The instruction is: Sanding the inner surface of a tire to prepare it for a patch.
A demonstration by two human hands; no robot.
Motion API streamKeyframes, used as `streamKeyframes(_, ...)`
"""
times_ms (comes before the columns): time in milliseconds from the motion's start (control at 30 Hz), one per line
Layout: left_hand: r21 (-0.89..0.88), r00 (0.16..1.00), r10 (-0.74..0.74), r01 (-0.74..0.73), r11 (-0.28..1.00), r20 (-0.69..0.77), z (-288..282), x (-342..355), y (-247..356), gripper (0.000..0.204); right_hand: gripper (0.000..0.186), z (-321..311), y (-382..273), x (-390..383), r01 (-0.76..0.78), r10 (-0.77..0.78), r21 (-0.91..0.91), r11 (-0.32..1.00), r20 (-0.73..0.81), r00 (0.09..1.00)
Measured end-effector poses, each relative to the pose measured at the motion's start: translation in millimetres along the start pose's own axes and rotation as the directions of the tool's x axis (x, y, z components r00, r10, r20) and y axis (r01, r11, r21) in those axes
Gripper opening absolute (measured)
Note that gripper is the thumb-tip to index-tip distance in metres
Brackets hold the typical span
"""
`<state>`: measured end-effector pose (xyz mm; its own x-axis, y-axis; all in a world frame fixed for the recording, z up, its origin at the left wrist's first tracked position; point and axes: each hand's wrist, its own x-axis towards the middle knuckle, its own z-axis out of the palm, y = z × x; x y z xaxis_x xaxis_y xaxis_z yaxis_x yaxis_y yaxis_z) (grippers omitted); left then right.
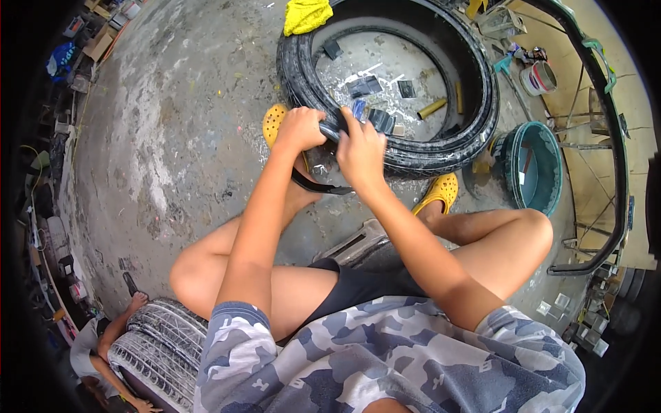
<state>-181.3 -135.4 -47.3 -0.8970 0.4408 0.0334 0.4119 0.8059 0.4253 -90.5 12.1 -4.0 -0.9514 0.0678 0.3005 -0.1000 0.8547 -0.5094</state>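
Observation:
My left hand (pixel 299 131) is closed on dark rubber at the near-left edge of a large black tire (pixel 303 76) lying flat on the floor. My right hand (pixel 361 148), slightly blurred, is closed over the same edge just to the right, index finger pointing up along it. A curved black strip (pixel 320 186) hangs below my hands by my foot; whether it joins what I grip I cannot tell. Inside the tire ring lie several dark patches (pixel 365 85), white bits and a yellow tube (pixel 432 108). A yellow cloth (pixel 306 15) drapes over the tire's top left.
A teal tub (pixel 540 165) and white bucket (pixel 537 77) stand at right, beside a metal frame (pixel 578 268). My yellow clogs (pixel 441 193) flank the tire. At lower left, another person (pixel 89 344) sits by whitened tires (pixel 155 351). Clutter lines the left edge.

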Motion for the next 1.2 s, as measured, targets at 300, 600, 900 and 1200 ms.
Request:
streamKeyframes(300, 0.038, 0.994, -0.052, 0.049, 0.998, 0.094, -8.6, 5.0, -0.1, 0.041, 0.053, -3.7, 48.3, -78.5, 0.021, -0.007, 0.2, 0.98, -0.071, 0.997)
streamKeyframes(600, 0.007, 0.996, -0.044, 0.043, 0.999, 0.082, 1.2, 0.8, 1.1, 0.042, 0.044, 4.6, 76.2, -114.1, -0.058, 0.053, 0.3, 0.952, 0.022, 0.998)
streamKeyframes(900, -0.002, 0.997, -0.018, 0.018, 1.0, 0.071, -3.4, 0.6, 1.6, 0.037, 0.045, 4.0, 61.8, -109.2, -0.057, 0.082, 0.367, 0.929, -0.053, 0.995)
streamKeyframes(1200, -0.012, 0.999, 0.005, -0.004, 1.0, 0.046, 1.1, 2.2, 0.8, 0.036, 0.043, 0.5, 67.9, -103.1, 0.075, -0.051, 0.297, 0.952, -0.089, 0.995)
